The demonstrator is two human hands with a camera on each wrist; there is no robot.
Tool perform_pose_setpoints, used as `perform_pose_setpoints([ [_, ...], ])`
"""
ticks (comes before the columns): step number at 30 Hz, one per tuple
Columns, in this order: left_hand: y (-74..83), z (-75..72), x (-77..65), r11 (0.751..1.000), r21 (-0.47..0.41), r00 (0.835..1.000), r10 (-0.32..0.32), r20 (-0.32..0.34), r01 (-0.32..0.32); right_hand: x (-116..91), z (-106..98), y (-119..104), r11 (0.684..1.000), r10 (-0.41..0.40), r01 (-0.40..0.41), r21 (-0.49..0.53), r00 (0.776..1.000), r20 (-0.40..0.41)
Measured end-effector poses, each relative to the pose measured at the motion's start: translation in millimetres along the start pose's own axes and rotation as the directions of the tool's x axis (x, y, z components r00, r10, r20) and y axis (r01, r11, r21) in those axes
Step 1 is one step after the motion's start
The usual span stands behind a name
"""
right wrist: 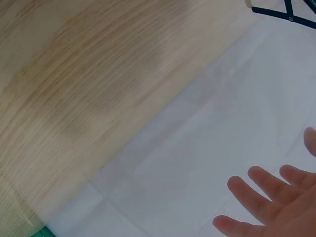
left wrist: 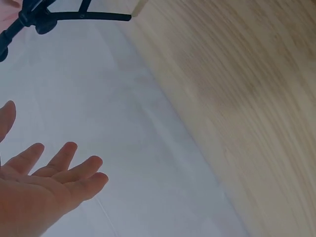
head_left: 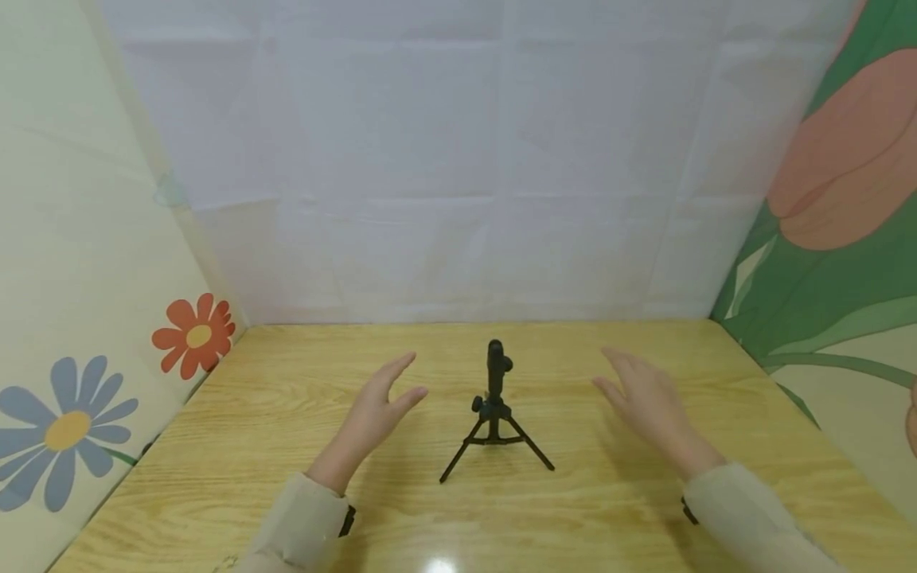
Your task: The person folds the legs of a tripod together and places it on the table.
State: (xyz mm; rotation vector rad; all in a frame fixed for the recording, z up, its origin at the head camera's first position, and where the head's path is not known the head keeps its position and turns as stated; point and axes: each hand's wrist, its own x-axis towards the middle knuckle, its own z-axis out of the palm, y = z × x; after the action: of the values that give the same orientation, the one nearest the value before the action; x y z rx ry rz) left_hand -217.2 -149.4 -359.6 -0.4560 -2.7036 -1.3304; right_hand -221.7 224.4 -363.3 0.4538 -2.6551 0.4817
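A small black tripod (head_left: 494, 406) stands upright on the wooden table, its legs spread and knobs on its sides. To its left hovers my left hand (head_left: 374, 414), fingers extended and thumb apart, not touching it. My right hand (head_left: 648, 402) is held on the other side, likewise with extended fingers and nothing in it. In the left wrist view the left hand (left wrist: 49, 190) shows spread fingers, with part of the tripod (left wrist: 44, 17) at the top. The right wrist view shows the right hand (right wrist: 276, 197) with parted fingers and only a tripod leg (right wrist: 276, 13) at the corner.
The light wooden table (head_left: 215, 469) reaches back to a creased white cloth (head_left: 401, 159). On the left is a panel with a red flower (head_left: 193, 336) and a blue flower (head_left: 68, 430). A green panel with a large pink flower (head_left: 852, 151) borders the right side.
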Motion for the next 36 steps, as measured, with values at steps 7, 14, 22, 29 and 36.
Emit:
perform_pose_setpoints([
  [7,12.1,6.4,-1.1,0.992,-0.125,1.0,-0.029,-0.007,0.028,-3.9,0.7,-10.9,0.997,0.027,-0.026,0.066,1.0,-0.003],
  [14,26.0,14.6,1.0,0.978,-0.209,1.0,0.008,-0.009,-0.01,-11.5,3.1,-23.6,0.96,0.08,-0.094,0.265,0.995,0.061],
  [22,38.7,24.1,6.7,0.96,-0.274,0.998,0.065,-0.002,-0.063,-15.6,10.7,-40.8,0.916,0.073,-0.092,0.391,0.995,0.063],
  [29,47.9,32.7,12.3,0.947,-0.31,0.995,0.101,0.019,-0.09,-18.3,21.8,-48.5,0.869,0.066,-0.089,0.487,0.996,0.063],
  [36,60.5,40.2,16.3,0.935,-0.344,0.995,0.102,0.024,-0.088,-22.0,29.4,-55.3,0.824,0.062,-0.07,0.563,0.998,0.033],
])
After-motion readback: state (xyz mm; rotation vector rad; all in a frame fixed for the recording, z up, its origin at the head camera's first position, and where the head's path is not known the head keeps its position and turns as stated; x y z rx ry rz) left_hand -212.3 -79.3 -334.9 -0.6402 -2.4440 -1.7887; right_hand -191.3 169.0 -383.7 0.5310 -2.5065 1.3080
